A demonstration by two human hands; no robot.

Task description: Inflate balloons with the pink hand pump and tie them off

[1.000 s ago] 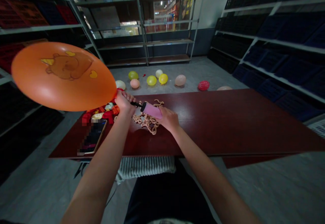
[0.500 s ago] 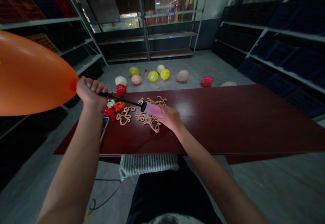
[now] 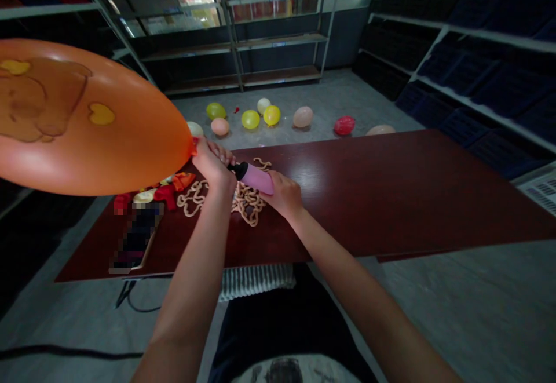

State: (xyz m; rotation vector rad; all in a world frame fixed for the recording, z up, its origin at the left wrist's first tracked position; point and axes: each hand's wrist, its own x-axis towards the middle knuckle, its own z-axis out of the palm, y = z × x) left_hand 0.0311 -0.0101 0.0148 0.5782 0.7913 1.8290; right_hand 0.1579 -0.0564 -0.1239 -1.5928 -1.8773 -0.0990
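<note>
A large inflated orange balloon (image 3: pixel 143 134) with a printed figure and yellow hearts fills the left of the head view. My left hand (image 3: pixel 215 163) is closed around its neck, at the black end of a hand balloon pump (image 3: pixel 257 178). The pump's nozzle is hidden by my fingers. My right hand (image 3: pixel 284 193) is wrapped round the pump's pink barrel. Below the pump, tan twisted strands (image 3: pixel 249 203) lie in a tangle on the dark red table (image 3: pixel 369 197). Limp red, orange and white balloons (image 3: pixel 165 194) lie under the orange balloon.
A phone (image 3: pixel 141 235) lies at the table's left front. On the floor beyond are several inflated balloons, among them a yellow one (image 3: pixel 271 115) and a red one (image 3: pixel 344 125). Shelving (image 3: pixel 278 41) stands behind, and racks with dark crates (image 3: pixel 490 87) at the right.
My left hand and the orange balloon have moved right, closer to my right hand. The pump's black rod, long in view before, is now mostly out of sight. The view has shifted somewhat.
</note>
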